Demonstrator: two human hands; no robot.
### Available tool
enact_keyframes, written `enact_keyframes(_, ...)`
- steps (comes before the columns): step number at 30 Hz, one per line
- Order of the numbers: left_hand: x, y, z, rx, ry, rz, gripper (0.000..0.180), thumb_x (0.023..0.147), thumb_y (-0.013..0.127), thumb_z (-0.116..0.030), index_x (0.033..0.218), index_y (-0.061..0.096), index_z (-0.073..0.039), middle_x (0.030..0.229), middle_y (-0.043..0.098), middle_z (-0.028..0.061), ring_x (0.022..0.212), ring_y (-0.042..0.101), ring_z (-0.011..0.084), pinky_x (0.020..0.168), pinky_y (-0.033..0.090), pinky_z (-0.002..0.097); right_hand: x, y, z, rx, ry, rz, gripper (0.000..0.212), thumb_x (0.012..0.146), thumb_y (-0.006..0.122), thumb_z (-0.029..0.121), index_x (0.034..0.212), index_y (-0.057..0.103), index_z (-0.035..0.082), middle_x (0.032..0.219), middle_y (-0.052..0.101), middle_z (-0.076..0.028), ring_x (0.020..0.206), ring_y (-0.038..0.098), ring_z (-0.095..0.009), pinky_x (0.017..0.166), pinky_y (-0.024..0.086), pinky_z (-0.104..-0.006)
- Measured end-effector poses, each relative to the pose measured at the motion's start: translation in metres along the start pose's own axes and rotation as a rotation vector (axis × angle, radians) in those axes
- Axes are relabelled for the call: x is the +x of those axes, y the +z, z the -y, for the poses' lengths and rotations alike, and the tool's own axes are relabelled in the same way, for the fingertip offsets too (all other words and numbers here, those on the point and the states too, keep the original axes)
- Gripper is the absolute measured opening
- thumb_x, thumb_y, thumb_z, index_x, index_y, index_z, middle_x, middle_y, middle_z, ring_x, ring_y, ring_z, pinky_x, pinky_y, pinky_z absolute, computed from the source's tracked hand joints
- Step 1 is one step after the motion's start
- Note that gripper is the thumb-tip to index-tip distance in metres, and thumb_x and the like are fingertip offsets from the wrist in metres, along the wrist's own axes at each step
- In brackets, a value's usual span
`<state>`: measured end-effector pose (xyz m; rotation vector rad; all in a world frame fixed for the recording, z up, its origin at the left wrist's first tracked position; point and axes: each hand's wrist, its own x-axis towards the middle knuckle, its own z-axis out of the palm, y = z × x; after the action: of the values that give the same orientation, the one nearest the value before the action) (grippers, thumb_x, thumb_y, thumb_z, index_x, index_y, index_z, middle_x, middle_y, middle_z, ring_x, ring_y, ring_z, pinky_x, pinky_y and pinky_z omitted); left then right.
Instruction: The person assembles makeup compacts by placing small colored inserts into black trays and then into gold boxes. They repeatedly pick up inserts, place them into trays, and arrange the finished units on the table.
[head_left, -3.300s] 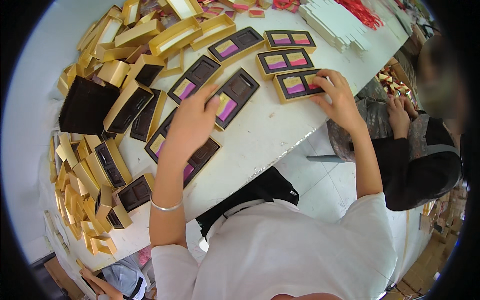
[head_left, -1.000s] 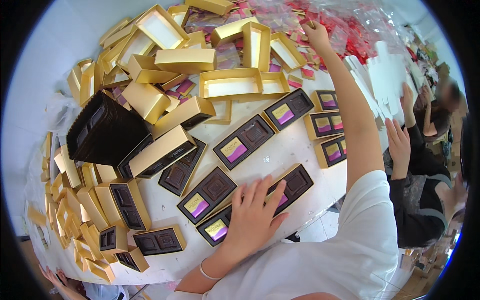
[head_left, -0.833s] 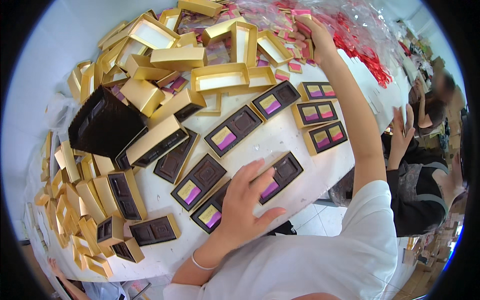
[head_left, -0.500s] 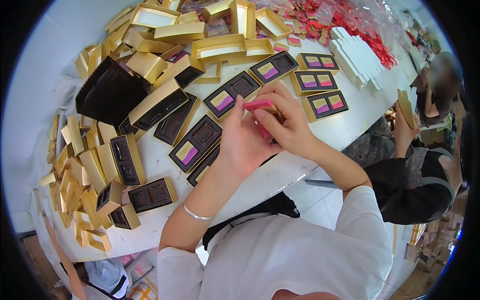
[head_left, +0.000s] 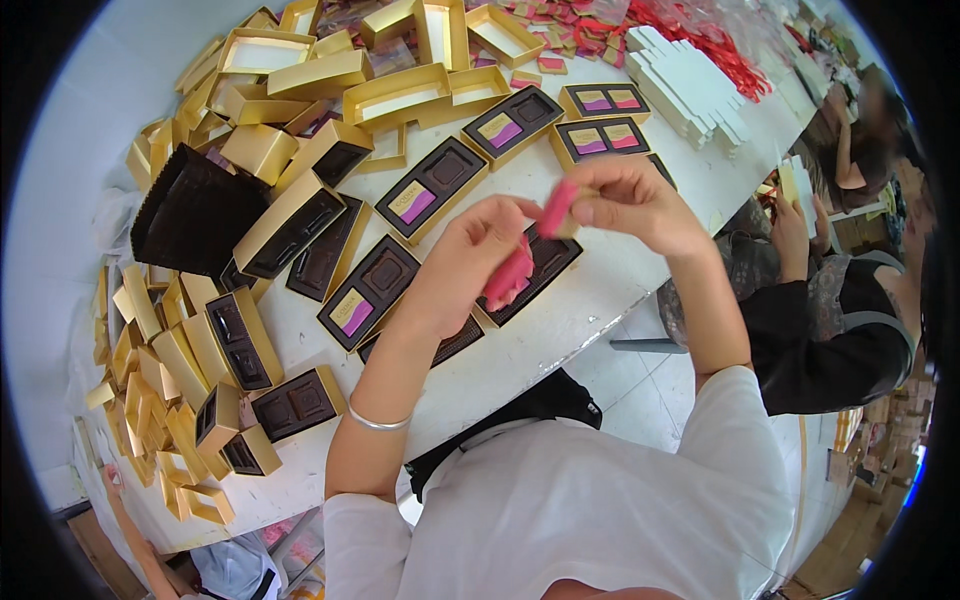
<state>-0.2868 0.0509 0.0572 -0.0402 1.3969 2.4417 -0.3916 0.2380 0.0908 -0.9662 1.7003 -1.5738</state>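
Note:
My left hand (head_left: 462,262) is closed round a small stack of pink wrapped squares (head_left: 510,272), over the dark boxes near the table's front. To its right, my right hand (head_left: 640,208) pinches one pink-and-gold wrapped square (head_left: 560,208) between thumb and fingers, slightly raised. Below them lies a gold box with a black tray (head_left: 548,268), partly hidden by the hands. Left of the hands, a box (head_left: 412,200) and another box (head_left: 352,308) each hold a purple-and-gold square in one compartment, the other compartment bare. Behind, a box (head_left: 605,100) holds one purple and one pink square.
Empty gold boxes (head_left: 400,97) pile up at the back and left. A stack of black trays (head_left: 190,215) leans among them. Loose pink squares (head_left: 550,65), red ribbons (head_left: 715,45) and white card pieces (head_left: 685,88) lie farther back. Another person (head_left: 850,330) works at the right.
My hands have come apart. The right hand has moved right and up with one pink square, while the left keeps the rest. The view has shifted slightly.

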Motion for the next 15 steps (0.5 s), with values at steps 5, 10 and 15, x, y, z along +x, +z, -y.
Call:
enact_keyframes(5, 0.005, 0.002, 0.013, 0.469, 0.150, -0.219, 0.025, 0.086, 0.062, -0.021, 0.099, 0.063, 0.001, 0.076, 0.060, 0.0027, 0.052, 0.051, 0.0059, 0.047, 0.042, 0.0199, 0.005, 0.005, -0.004, -0.522, 0.015, 0.078, 0.035, 0.079, 0.066, 0.006, 0.113, 0.057, 0.004, 0.090, 0.061, -0.006, 0.080, 0.056, -0.015, 0.068, 0.045, -0.0274)
enact_keyframes(10, 0.007, 0.011, 0.012, 0.216, 0.220, -0.446, 0.023, 0.087, 0.059, -0.015, 0.102, 0.064, 0.002, 0.072, 0.061, 0.0028, 0.056, 0.052, 0.0054, 0.049, 0.043, 0.0195, -0.005, 0.049, -0.002, -0.827, -0.278, -0.262, 0.052, 0.076, 0.066, 0.004, 0.124, 0.045, 0.002, 0.108, 0.051, -0.013, 0.085, 0.056, -0.026, 0.070, 0.048, -0.0342)
enact_keyframes(15, 0.002, 0.020, 0.009, 0.435, 0.287, -0.447, 0.022, 0.088, 0.059, -0.015, 0.096, 0.066, 0.004, 0.072, 0.062, 0.0042, 0.062, 0.052, 0.0060, 0.054, 0.041, 0.0225, -0.001, 0.053, -0.008, -0.591, -0.237, -0.233, 0.052, 0.082, 0.058, 0.004, 0.131, 0.040, 0.000, 0.115, 0.047, -0.017, 0.100, 0.053, -0.027, 0.086, 0.044, -0.0333)
